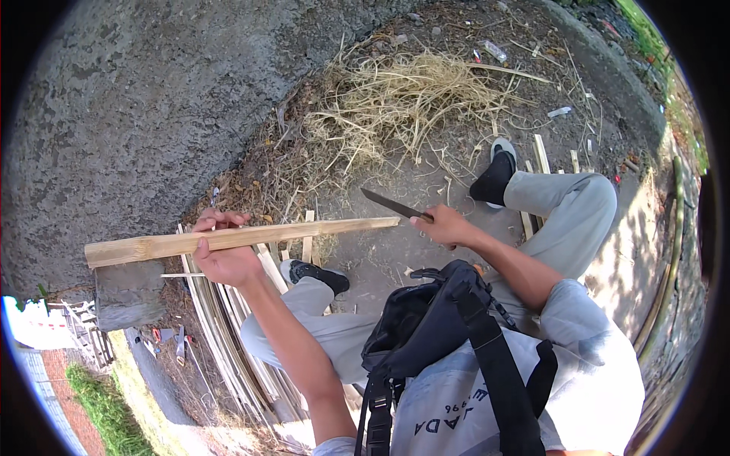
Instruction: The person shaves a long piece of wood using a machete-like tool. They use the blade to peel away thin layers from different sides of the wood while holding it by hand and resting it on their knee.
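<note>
A long split bamboo strip lies across my left palm, pale and jointed, wider at its left end. My left hand curls round it from below, thumb on the near side and fingers on the far side. In my right hand is the handle of a knife with a dark, straight blade. The blade points away and to the left, just beyond the strip's narrow right end. Blade and strip look apart, though the exact gap is hard to judge.
A heap of thin bamboo shavings covers the ground ahead, beside a rough grey concrete wall. More bamboo strips are stacked by my left leg. Tools, one like a handsaw, lie further left. A black bag hangs on my front.
</note>
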A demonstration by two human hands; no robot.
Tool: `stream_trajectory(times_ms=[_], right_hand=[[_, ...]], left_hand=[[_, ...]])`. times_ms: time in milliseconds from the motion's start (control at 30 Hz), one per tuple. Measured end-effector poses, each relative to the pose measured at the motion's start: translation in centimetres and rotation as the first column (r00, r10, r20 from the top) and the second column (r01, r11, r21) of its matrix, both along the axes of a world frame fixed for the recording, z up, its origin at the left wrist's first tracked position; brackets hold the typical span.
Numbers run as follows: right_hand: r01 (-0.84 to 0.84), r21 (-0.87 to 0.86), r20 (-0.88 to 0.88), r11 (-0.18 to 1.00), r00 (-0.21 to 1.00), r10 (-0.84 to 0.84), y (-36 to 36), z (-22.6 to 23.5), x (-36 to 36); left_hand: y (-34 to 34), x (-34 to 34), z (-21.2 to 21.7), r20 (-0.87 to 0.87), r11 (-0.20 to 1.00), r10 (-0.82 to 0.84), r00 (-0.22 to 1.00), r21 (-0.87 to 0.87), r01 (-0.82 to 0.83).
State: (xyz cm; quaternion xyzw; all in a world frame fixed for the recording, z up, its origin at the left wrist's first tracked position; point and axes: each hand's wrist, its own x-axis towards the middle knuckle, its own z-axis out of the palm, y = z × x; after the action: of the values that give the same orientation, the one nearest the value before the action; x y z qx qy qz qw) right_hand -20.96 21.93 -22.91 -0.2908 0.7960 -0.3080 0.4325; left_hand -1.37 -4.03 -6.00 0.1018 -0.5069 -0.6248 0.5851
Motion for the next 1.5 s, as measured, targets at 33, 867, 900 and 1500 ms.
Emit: stream_trajectory(times_ms=[33, 867, 900, 1500], right_hand=[[0.035, 0.023, 0.06, 0.999, 0.998, -0.036, 0.0, -0.2, 0.5], [0.118, -0.037, -0.007, 0.992, 0.993, -0.118, -3.3, -10.5, 5.7], [0.07, 0.012, -0.02, 0.997, 0.997, -0.07, -3.2, -11.3, 6.0], [0.11, -0.047, -0.067, 0.993, 0.991, -0.113, -4.1, -9.7, 6.7]], left_hand=[[0.1, 0.0, 0.3, 0.002, 0.997, -0.044, 0.999, 0.07, 0.044], [5.0, -4.7, 0.5, 0.087, 0.985, -0.147, 0.985, -0.078, 0.154], [4.6, -4.3, 0.6, 0.095, 0.984, -0.151, 0.984, -0.083, 0.159], [6.8, -5.4, 0.6, 0.126, 0.833, 0.552, 0.824, -0.123, -0.54]])
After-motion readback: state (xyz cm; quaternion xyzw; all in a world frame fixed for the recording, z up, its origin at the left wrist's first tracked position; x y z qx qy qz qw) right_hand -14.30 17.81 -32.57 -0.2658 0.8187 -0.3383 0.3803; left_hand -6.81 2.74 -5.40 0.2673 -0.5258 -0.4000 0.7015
